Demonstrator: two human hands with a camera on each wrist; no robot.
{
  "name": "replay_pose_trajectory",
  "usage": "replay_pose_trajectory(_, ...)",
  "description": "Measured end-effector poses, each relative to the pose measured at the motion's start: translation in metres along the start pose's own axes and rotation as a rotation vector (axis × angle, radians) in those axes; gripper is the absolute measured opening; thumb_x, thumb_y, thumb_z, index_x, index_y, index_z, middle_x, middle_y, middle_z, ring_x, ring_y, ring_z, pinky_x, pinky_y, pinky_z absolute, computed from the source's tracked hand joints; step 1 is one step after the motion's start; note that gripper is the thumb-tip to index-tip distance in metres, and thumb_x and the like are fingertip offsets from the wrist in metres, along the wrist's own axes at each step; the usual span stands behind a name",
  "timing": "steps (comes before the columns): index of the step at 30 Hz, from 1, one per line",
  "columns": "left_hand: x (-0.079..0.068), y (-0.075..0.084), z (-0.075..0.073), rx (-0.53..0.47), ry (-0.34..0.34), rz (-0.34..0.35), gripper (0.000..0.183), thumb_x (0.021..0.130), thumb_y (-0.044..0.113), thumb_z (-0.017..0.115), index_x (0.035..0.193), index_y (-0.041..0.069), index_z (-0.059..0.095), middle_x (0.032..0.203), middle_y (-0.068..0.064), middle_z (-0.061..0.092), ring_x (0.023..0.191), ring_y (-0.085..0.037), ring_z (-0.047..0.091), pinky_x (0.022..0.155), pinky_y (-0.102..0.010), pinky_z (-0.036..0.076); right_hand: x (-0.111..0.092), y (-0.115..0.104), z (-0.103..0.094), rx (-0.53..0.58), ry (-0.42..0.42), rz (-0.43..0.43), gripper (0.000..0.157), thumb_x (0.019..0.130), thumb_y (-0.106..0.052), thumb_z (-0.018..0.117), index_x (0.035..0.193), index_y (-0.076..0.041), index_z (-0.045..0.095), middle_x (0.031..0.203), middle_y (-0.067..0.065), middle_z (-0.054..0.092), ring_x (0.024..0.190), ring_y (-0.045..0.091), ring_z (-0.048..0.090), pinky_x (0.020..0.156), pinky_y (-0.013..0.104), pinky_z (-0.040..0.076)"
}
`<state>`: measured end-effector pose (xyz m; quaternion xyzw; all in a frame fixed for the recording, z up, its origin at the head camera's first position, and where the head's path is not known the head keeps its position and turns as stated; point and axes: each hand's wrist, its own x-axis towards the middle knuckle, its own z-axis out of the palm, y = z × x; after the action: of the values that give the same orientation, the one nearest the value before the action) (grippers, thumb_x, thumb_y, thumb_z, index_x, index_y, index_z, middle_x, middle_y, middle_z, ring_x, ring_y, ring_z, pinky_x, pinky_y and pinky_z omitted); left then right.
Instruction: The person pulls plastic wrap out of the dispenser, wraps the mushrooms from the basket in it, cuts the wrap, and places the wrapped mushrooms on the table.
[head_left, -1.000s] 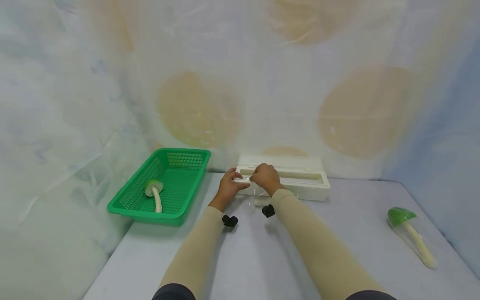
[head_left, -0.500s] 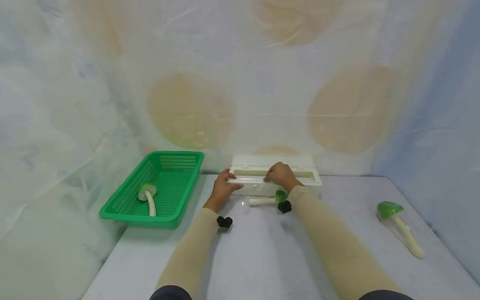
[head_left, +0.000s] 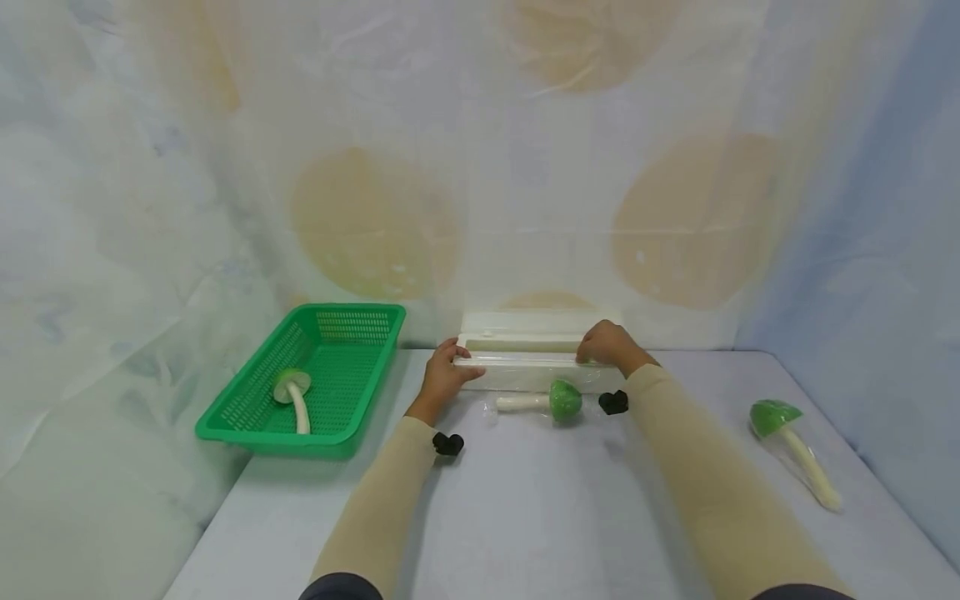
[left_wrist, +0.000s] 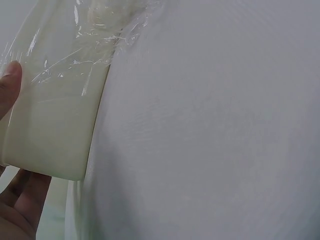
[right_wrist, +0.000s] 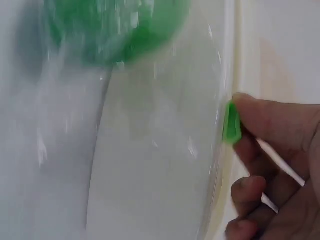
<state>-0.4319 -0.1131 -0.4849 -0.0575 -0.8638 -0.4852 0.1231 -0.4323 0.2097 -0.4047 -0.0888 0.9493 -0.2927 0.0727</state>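
Observation:
A white cling film dispenser (head_left: 540, 379) stands at the back of the table, its lid raised. My left hand (head_left: 441, 377) grips its left end, with the thumb (left_wrist: 10, 85) on the front over the film and fingers at the end face. My right hand (head_left: 611, 346) pinches a small green slide cutter (right_wrist: 232, 122) between thumb and forefinger, at the dispenser's front top edge near the right end. Clear film hangs down the front. Just before it lies a green-capped mushroom (head_left: 565, 401) with a white stem, covered by film.
On the left, a green plastic basket (head_left: 360, 417) holds a mushroom (head_left: 292, 390) with a pale green cap. Another green-capped mushroom (head_left: 797, 454), wrapped in film, lies at the table's right side. A patterned sheet (head_left: 540, 183) hangs behind the table.
My right hand has slid rightward along the dispenser's edge, from near the left hand to near the right end. The mushroom in front has come into view. My left hand keeps its grip.

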Motion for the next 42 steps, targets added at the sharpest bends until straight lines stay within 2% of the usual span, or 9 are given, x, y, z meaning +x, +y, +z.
replay_pose_trajectory(4,0.003,0.001,0.000,0.006,-0.002,0.015,0.032,0.075,0.024,0.086,0.092,0.010,0.061,0.149,-0.004,0.041,0.139,-0.029,0.032,0.110,-0.044,0.030,-0.005,0.029,-0.016,-0.017,-0.015,-0.010,0.018,0.087,-0.020,0.072,0.097,-0.005,0.076,0.114,0.017,0.066,0.117,0.042,0.052,0.097,0.054,0.042)
replay_pose_trajectory(9,0.005,0.000,0.001,0.001,-0.007,0.022,0.033,0.075,0.024,0.086,0.091,0.010,0.061,0.149,-0.005,0.041,0.139,-0.030,0.031,0.110,-0.045,0.028,-0.015,0.048,-0.030,0.004,-0.012,0.000,0.021,0.088,-0.019,0.070,0.099,-0.002,0.075,0.116,0.021,0.065,0.117,0.046,0.050,0.096,0.057,0.041)
replay_pose_trajectory(18,0.001,-0.004,0.003,0.008,-0.003,-0.004,0.032,0.076,0.023,0.086,0.091,0.010,0.061,0.149,-0.004,0.041,0.139,-0.030,0.031,0.110,-0.044,0.029,-0.022,0.074,-0.035,-0.012,-0.009,0.015,0.024,0.089,-0.020,0.067,0.103,-0.001,0.074,0.120,0.025,0.061,0.116,0.049,0.049,0.093,0.060,0.042)
replay_pose_trajectory(25,0.002,-0.005,0.003,-0.010,-0.007,-0.010,0.031,0.077,0.022,0.085,0.092,0.011,0.060,0.151,-0.005,0.039,0.140,-0.030,0.029,0.112,-0.045,0.026,-0.024,0.070,-0.031,0.054,-0.007,0.002,0.023,0.093,-0.014,0.062,0.109,0.001,0.069,0.123,0.026,0.058,0.119,0.048,0.047,0.095,0.060,0.040)
replay_pose_trajectory(29,0.003,-0.005,0.001,-0.005,-0.024,-0.013,0.032,0.078,0.022,0.084,0.093,0.011,0.058,0.152,-0.006,0.036,0.141,-0.031,0.027,0.113,-0.046,0.023,-0.027,0.065,-0.022,0.048,0.001,-0.095,0.023,0.096,-0.007,0.055,0.114,0.003,0.067,0.120,0.023,0.061,0.115,0.044,0.051,0.092,0.056,0.044)
replay_pose_trajectory(33,0.003,-0.003,-0.002,-0.003,-0.046,-0.019,0.031,0.081,0.023,0.082,0.096,0.011,0.058,0.153,-0.008,0.034,0.142,-0.031,0.026,0.113,-0.046,0.023,-0.032,0.062,-0.013,-0.008,0.035,-0.155,0.024,0.097,-0.012,0.058,0.114,0.002,0.068,0.115,0.020,0.064,0.109,0.040,0.056,0.086,0.051,0.048)
replay_pose_trajectory(36,0.003,-0.002,-0.004,-0.001,-0.050,-0.015,0.033,0.082,0.021,0.081,0.104,0.010,0.060,0.149,-0.009,0.040,0.139,-0.031,0.031,0.111,-0.046,0.026,-0.033,0.061,-0.008,-0.057,0.100,-0.176,0.021,0.094,-0.016,0.066,0.107,0.000,0.071,0.109,0.016,0.067,0.102,0.035,0.060,0.082,0.048,0.049)
replay_pose_trajectory(39,0.002,-0.001,-0.004,-0.011,-0.049,-0.010,0.043,0.082,0.020,0.081,0.118,0.011,0.060,0.145,-0.011,0.045,0.135,-0.031,0.037,0.109,-0.046,0.031,-0.031,0.059,-0.004,-0.109,0.153,-0.221,0.014,0.091,-0.013,0.069,0.098,-0.002,0.073,0.101,0.013,0.068,0.095,0.032,0.061,0.079,0.047,0.049)
replay_pose_trajectory(42,-0.001,0.001,-0.004,-0.016,-0.048,0.006,0.055,0.081,0.020,0.081,0.130,0.012,0.057,0.144,-0.011,0.044,0.132,-0.031,0.041,0.106,-0.047,0.034,-0.029,0.054,-0.001,-0.147,0.154,-0.237,0.011,0.093,-0.011,0.067,0.096,-0.002,0.072,0.096,0.010,0.067,0.093,0.030,0.059,0.078,0.046,0.048)
